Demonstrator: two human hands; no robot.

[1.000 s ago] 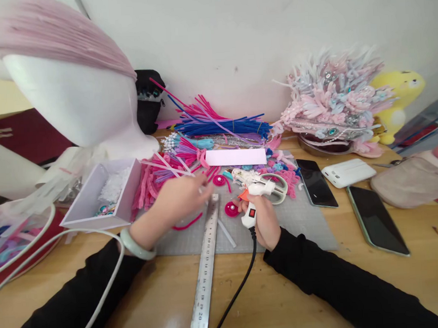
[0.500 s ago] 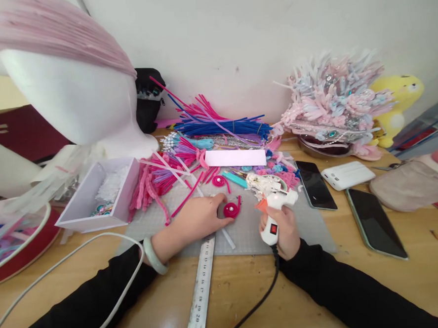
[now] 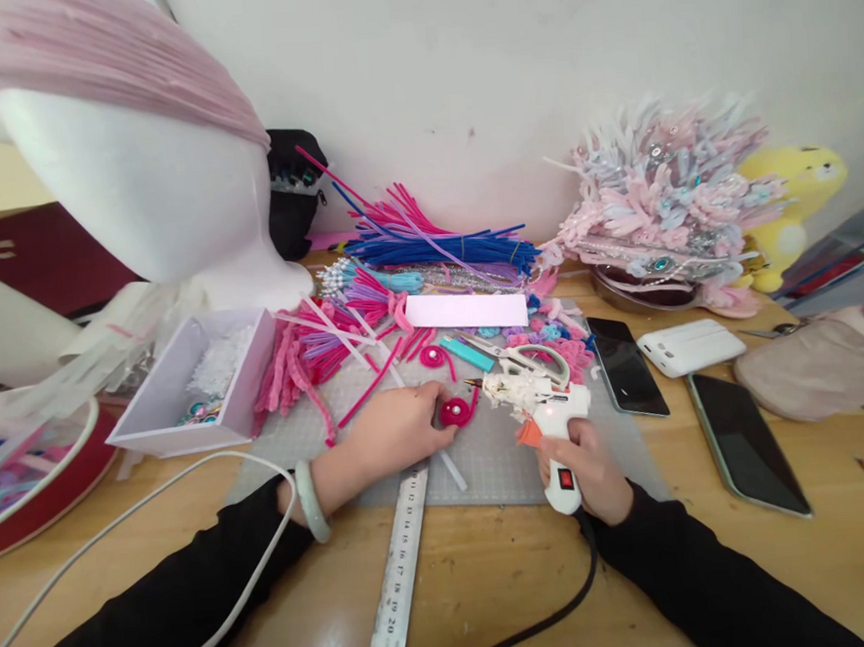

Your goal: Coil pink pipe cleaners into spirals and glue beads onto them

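My right hand [image 3: 593, 472] is wrapped round the handle of a white hot glue gun [image 3: 561, 452], its orange trigger in front of the fingers. The gun's metal nozzle points left, just above and right of a magenta pipe cleaner coil [image 3: 458, 413] with a pearl-like bead at its centre. My left hand [image 3: 401, 425] lies low over the mat, thumb and fingers closed about the coil's left edge. A second beaded magenta coil [image 3: 434, 357] lies just beyond. Under my left hand, a steel ruler [image 3: 400, 579] and a translucent glue stick [image 3: 454, 471] are partly covered.
Pipe cleaner bundles [image 3: 442, 250] lie along the wall. A lilac box [image 3: 182, 431] of beads stands left, below a white mannequin head [image 3: 138, 185]. Scissors [image 3: 533, 361] lie behind the gun. Phones [image 3: 747, 441] and a white power bank [image 3: 692, 345] are right. A white cable [image 3: 260, 559] crosses my left sleeve.
My right hand has moved right and slightly down with the glue gun, turning its nozzle leftward toward the coil. My left hand stays almost where it was.
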